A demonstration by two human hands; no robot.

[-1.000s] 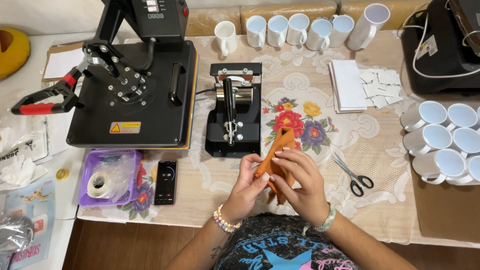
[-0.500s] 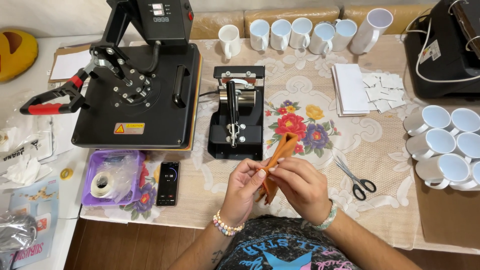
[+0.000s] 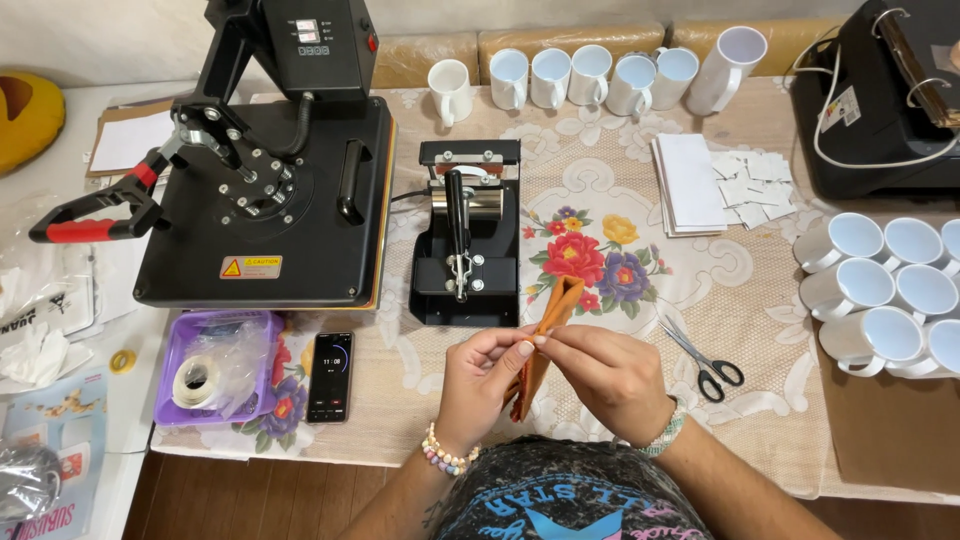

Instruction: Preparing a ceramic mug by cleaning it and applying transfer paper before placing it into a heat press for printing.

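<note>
Both my hands hold a floppy orange mat (image 3: 553, 315) upright in front of me, above the table's front edge. My left hand (image 3: 480, 380) pinches its left edge near the middle. My right hand (image 3: 605, 375) grips it from the right, fingertips meeting those of the left. The mat's top end stands just right of the black mug press (image 3: 465, 240); its lower end is hidden between my hands.
A large black flat heat press (image 3: 265, 190) with a red-handled lever stands at the left. Scissors (image 3: 705, 360) lie right of my hands. White mugs (image 3: 880, 290) cluster at the right and along the back (image 3: 570, 78). A phone (image 3: 330, 375) and a purple tray (image 3: 215, 370) sit front left.
The view has shifted slightly. My hands have slid along the orange mat, and its top end now stands more upright and folded narrower than before.
</note>
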